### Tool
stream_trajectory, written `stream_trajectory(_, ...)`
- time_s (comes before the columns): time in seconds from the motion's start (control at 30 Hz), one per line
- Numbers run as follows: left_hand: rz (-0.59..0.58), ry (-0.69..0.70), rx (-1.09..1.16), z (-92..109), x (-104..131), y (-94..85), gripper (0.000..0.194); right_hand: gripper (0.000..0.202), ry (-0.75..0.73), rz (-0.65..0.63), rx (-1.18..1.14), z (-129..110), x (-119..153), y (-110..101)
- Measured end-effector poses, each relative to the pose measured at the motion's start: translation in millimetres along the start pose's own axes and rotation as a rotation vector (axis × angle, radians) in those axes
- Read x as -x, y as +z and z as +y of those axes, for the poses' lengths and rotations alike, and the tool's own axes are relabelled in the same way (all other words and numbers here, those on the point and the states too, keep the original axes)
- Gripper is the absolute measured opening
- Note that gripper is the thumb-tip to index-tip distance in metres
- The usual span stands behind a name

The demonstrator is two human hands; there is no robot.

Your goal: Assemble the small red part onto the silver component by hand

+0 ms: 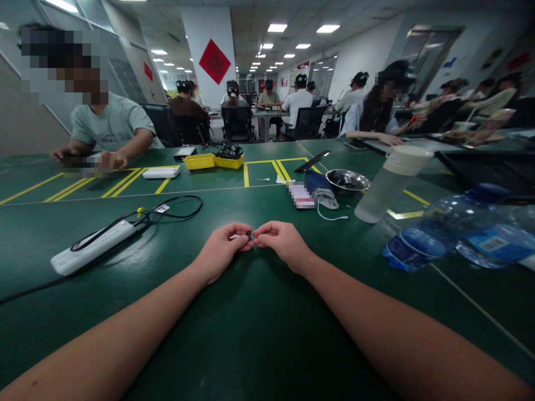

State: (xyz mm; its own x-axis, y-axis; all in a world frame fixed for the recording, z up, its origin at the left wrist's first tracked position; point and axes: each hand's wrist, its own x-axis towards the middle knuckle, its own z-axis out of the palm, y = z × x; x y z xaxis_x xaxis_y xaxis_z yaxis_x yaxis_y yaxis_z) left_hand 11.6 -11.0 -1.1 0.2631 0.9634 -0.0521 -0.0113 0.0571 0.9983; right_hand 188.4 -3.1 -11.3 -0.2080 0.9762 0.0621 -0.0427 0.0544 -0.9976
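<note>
Both hands meet above the green table [251, 334], fingertips nearly touching. My left hand [225, 245] is closed in a pinch on a small dark piece [249, 235], mostly covered by the fingers. Opposite it, my right hand [282, 242] pinches a tiny orange-red piece [256, 236] between thumb and forefinger. The two pieces are close together; whether they touch I cannot tell, and both are too small to name by kind.
To the left lies a white power strip [98, 245] with a black cable. Ahead are yellow bins [200, 162] and a steel bowl [348, 181]. On the right are a frosted bottle [387, 186] and blue-labelled plastic bottles [434, 234]. A co-worker [112, 125] sits across.
</note>
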Motion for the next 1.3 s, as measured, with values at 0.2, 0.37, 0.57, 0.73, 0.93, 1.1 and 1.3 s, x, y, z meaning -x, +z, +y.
stream_trajectory(0.2, 0.003, -0.023, 0.026, -0.7, -1.4, 0.9, 0.023, 0.014, -0.005, -0.028, -0.017, -0.2, 0.7, 0.0)
stream_trajectory(0.37, -0.003, -0.008, 0.001, -0.4, -0.8, 1.5, 0.022, 0.017, -0.018, -0.022, 0.037, -2.1, 1.8, -0.4)
stream_trajectory(0.57, 0.006, -0.01, -0.01, -0.5, -0.8, 1.1, 0.019, 0.012, 0.016, 0.03, 0.025, -3.2, 0.8, 1.4)
stream_trajectory(0.73, 0.01, -0.009, -0.028, -1.9, -1.4, 0.8, 0.018, 0.013, 0.007, 0.004, 0.022, -2.4, 0.0, 1.8)
stream_trajectory(0.93, -0.006, -0.009, 0.033, -2.9, -2.5, -0.5, 0.017, 0.018, -0.022, -0.014, 0.052, 2.1, 0.7, -1.7)
stream_trajectory(1.1, -0.038, 0.005, 0.108, -2.1, -1.0, -2.0, 0.02, 0.012, -0.013, 0.012, 0.03, 0.0, 1.2, -0.4)
stream_trajectory(1.3, -0.05, 0.021, 0.069, -3.1, -0.3, -2.9, 0.022, 0.013, 0.002, 0.0, 0.027, -2.5, 0.6, 1.8)
